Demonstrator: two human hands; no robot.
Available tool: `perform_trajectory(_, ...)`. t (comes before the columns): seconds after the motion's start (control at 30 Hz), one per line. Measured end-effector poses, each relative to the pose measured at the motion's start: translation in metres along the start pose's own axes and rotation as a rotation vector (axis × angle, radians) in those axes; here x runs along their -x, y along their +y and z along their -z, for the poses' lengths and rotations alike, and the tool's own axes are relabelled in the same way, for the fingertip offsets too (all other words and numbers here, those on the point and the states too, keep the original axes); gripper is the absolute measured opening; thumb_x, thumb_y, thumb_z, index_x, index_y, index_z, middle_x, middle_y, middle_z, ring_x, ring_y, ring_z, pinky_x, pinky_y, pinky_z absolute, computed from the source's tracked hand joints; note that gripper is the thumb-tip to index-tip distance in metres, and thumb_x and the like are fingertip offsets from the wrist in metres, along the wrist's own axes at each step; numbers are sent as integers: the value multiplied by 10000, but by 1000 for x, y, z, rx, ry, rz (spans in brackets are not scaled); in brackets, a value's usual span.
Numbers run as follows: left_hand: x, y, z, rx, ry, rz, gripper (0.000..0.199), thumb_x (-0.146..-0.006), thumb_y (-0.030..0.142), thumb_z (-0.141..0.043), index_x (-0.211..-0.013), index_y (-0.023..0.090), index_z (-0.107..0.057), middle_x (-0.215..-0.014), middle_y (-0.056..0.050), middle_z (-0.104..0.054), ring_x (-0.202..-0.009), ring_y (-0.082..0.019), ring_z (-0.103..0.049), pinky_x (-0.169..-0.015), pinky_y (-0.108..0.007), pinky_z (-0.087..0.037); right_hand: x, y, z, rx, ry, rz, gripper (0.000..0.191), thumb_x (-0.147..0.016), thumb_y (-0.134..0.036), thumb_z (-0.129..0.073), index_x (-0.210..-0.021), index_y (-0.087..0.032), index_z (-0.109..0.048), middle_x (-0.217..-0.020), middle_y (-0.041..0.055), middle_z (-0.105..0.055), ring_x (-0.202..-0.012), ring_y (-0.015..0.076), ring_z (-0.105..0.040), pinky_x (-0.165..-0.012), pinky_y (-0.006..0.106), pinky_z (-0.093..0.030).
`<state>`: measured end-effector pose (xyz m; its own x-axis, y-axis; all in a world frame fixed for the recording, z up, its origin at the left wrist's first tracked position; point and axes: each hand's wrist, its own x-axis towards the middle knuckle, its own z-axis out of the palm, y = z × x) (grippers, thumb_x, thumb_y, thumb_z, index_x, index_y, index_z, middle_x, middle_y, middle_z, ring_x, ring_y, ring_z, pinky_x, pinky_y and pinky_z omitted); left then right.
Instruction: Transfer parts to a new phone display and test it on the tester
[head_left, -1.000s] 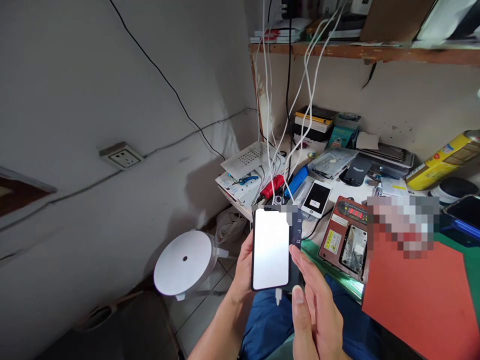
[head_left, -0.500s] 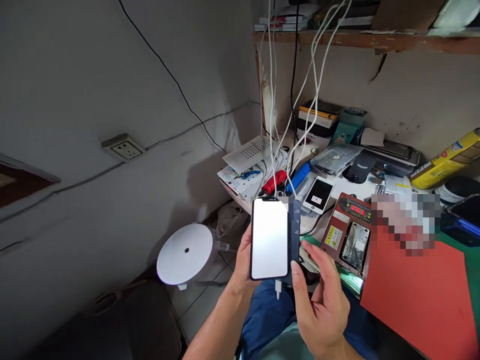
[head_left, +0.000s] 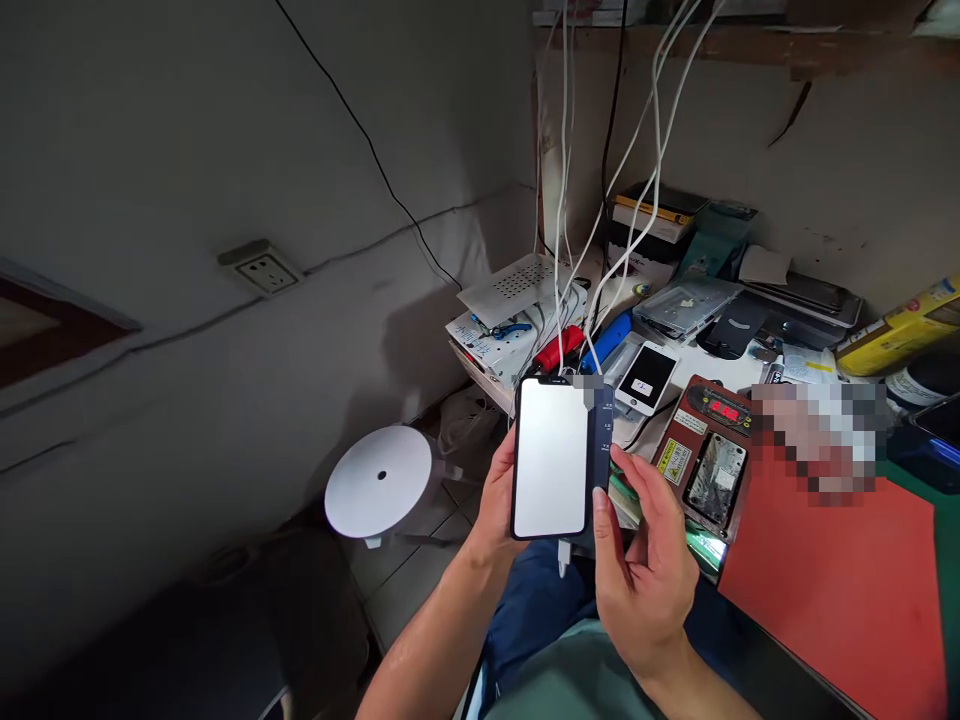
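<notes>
A smartphone (head_left: 550,460) with a bright white screen is held upright in my left hand (head_left: 495,500), which is closed around its left side. Behind the phone and jutting out on its right is a dark, flat device (head_left: 602,440) with small printed labels. A white cable plug (head_left: 564,558) hangs below them. Close to the dark device's right edge is my right hand (head_left: 645,560), with thumb and index fingertip apart; the thumb tip appears to touch that edge. Its other fingers are curled.
On the desk lie a white phone (head_left: 646,380), a brown heating plate (head_left: 690,455) with a red display, a red mat (head_left: 832,590), and red and blue tool handles. White cables (head_left: 562,200) hang from the shelf. A white stool (head_left: 379,480) stands left.
The view has shifted, so the phone and both hands appear slightly higher and further right. Both hands keep nearly the same pose around the phone and dark device.
</notes>
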<state>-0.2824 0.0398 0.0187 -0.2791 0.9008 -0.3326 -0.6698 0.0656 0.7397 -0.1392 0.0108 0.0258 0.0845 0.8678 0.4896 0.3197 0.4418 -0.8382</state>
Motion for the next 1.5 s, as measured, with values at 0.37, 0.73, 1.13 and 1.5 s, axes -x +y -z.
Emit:
perform_trajectory(0.37,7,9,-10,8,-31,-27,604,-576,491,-1031,-1107,263,-857,-829,2,-834,-566,-149,-680,-523,-241,-565,0,-7,2,-65,20,-16,514,-1015,-144,-690,-1514,-227,-598,-1395,146,-739,-1235,305,-753,-1000,500,-686)
perform_trajectory(0.73,9,6,-6,-5,-25,-33,564,-591,473,-1021,-1082,253,-848,-880,-3,-842,-674,-186,-745,-633,-274,-622,9,-7,2,-31,52,-10,489,-1014,-151,-688,-1492,-243,-639,-1406,129,-734,-1223,286,-757,-1026,484,-676)
perform_trajectory(1.13,10,13,-6,-15,-44,-42,602,-497,512,-1067,-992,228,-875,-825,-18,-844,-606,-167,-720,-567,-241,-602,20,-2,-3,50,117,79,579,-990,-113,-717,-1546,-220,-595,-1379,144,-755,-1200,293,-771,-956,450,-696)
perform_trajectory(1.5,11,14,-7,-3,-35,-47,608,-507,476,-1071,-1024,226,-875,-838,-18,-845,-621,-167,-729,-578,-233,-608,9,-3,2,103,96,249,627,-972,-39,-658,-1569,-178,-530,-1402,168,-709,-1309,313,-676,-997,516,-655)
